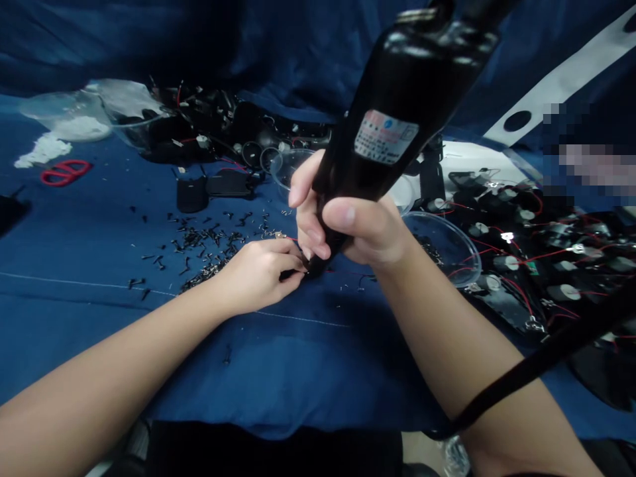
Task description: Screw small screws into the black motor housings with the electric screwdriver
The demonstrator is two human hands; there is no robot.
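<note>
My right hand is wrapped around a black electric screwdriver with a white and red label, tilted with its lower end down toward the cloth. Close beside that lower end, my left hand is closed in a pinch. What its fingers hold is hidden by the hands and the tool. Small black screws lie scattered on the blue cloth left of my hands. A small metal piece with a red wire shows just behind the left fingers.
Red-handled scissors lie at the left. Black plastic housings sit behind the screws. A clear round tub holds small parts at the right. Beyond it are several small motors with red wires. A black strap crosses my right forearm.
</note>
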